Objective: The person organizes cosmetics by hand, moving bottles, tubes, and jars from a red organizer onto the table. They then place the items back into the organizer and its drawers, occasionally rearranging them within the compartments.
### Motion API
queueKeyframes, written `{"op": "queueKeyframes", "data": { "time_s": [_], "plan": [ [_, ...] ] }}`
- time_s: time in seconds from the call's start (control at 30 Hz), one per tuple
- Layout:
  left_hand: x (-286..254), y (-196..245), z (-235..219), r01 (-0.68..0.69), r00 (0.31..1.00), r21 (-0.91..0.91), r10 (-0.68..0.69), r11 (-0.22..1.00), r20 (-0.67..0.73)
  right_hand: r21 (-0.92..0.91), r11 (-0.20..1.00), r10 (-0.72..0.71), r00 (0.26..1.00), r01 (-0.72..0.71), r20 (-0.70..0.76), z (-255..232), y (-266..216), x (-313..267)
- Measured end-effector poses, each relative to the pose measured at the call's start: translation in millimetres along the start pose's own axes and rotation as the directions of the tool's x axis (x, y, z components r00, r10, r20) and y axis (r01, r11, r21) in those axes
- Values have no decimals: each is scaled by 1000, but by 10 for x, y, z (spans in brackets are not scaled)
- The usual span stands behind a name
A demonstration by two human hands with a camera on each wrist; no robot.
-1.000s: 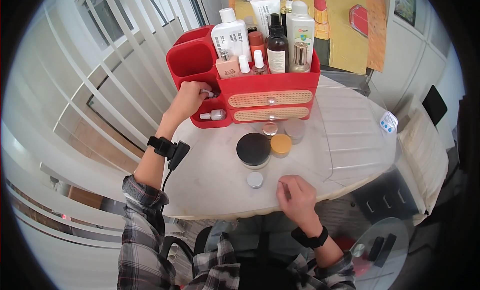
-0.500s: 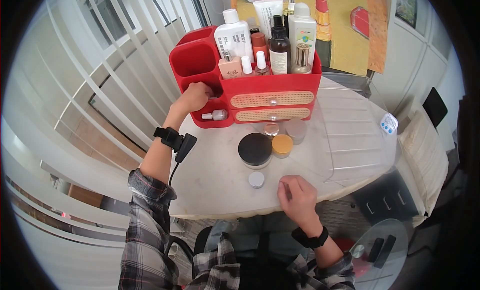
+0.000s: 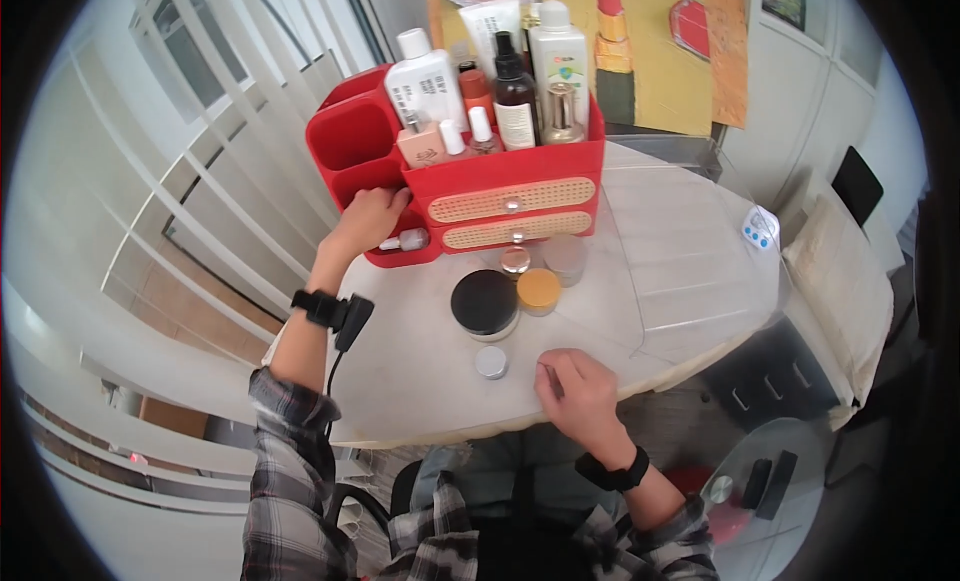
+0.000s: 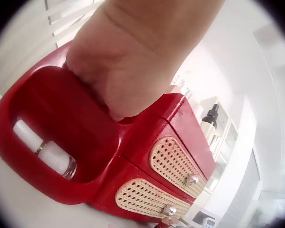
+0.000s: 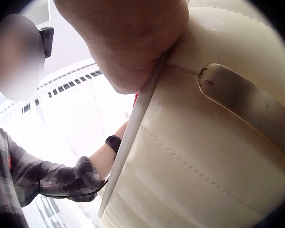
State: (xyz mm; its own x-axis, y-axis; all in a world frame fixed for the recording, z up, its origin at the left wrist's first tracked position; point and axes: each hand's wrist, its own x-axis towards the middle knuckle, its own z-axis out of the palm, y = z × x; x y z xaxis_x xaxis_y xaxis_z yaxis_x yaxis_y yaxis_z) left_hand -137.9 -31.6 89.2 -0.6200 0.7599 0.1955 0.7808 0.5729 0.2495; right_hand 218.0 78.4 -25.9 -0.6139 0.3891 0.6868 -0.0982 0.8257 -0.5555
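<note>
My left hand (image 3: 368, 223) reaches into the middle side compartment of a red cosmetics organizer (image 3: 500, 171), its fingers hidden inside. In the left wrist view the left hand (image 4: 118, 66) covers that compartment's opening, and I cannot tell what it holds. Just below, a nail polish bottle (image 3: 408, 240) with a white cap lies on its side in the lowest compartment; the same nail polish bottle (image 4: 54, 156) shows clearly from the left wrist. My right hand (image 3: 580, 393) rests at the table's front edge, loosely curled around nothing, near a small silver-lidded jar (image 3: 491, 362).
On the white table (image 3: 400, 381) stand a black-lidded jar (image 3: 485, 303), a yellow-lidded jar (image 3: 539, 292) and other small jars. Several bottles, including a dark spray bottle (image 3: 514, 101), fill the organizer's top. A clear plastic sheet (image 3: 690, 271) covers the right side.
My left hand had a small white-capped bottle in its fingers at the middle compartment; the fingers have since gone deeper inside, out of sight. The head view has shifted slightly; the right hand stays put.
</note>
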Motion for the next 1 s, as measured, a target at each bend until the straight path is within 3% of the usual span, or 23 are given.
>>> {"op": "queueKeyframes", "data": {
  "time_s": [0.03,0.1,0.17,0.3,0.33,0.4,0.57,0.73,0.83,1.0],
  "plan": [
    [-91,118,-46,-13,1000,0,13,1000,10,-4,1000,1,1000,-1,8,-13,0,-5],
    [-359,336,-162,-59,990,-60,50,996,-131,-6,1000,-4,1000,4,0,-3,-12,18],
    [-694,584,-122,-202,923,-111,151,973,-355,-2,1000,-14,1000,14,-2,6,-7,26],
    [-1301,1003,63,-349,926,-259,289,900,-242,-7,1000,-19,1000,19,15,26,-6,11],
    [-1401,1077,131,-340,928,-262,278,903,-247,-2,1000,-14,1000,14,13,28,-5,17],
    [-1554,1205,240,-418,905,-238,379,877,-192,4,1000,-13,1000,13,25,22,-10,23],
    [-1805,1291,430,-417,908,-200,399,887,-125,8,1000,-16,999,16,31,12,-24,26],
    [-1869,1309,451,-308,951,-246,298,919,-77,14,1000,3,1000,-4,23,58,13,-7],
    [-1868,1322,480,-396,917,-227,370,890,-150,11,1000,-10,1000,10,7,48,12,-8],
    [-1899,1308,468,-352,935,-253,328,901,-132,5,1000,-13,1000,13,6,29,4,-5]
  ]
}}
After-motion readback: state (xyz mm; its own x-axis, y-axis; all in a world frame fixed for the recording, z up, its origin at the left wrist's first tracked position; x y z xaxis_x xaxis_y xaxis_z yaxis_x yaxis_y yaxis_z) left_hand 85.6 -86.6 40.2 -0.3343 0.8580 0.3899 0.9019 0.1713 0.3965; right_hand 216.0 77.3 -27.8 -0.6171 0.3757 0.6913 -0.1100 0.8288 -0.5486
